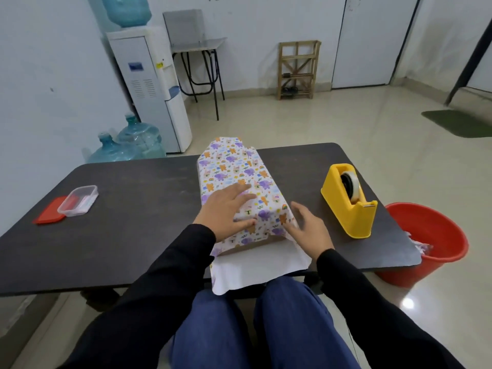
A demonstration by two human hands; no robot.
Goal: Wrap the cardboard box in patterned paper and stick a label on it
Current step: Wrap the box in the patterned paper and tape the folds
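The box lies lengthwise on the dark table [133,209], covered on top and sides by patterned paper [234,169] printed with purple and orange animals. At the near end the brown cardboard [255,245] shows under the paper's edge, and a white flap of paper [255,270] hangs over the table's front edge. My left hand [226,209] presses flat on top of the wrapped box, fingers straight. My right hand [306,227] is at the near right corner, fingers spread, touching the paper's edge. A clear small container [78,201] with paper slips inside sits at the left.
A yellow tape dispenser [351,201] stands on the table right of the box. A red lid [52,214] lies beside the clear container. A red bucket [426,243] stands on the floor off the right edge. Water bottles and a dispenser stand behind the table.
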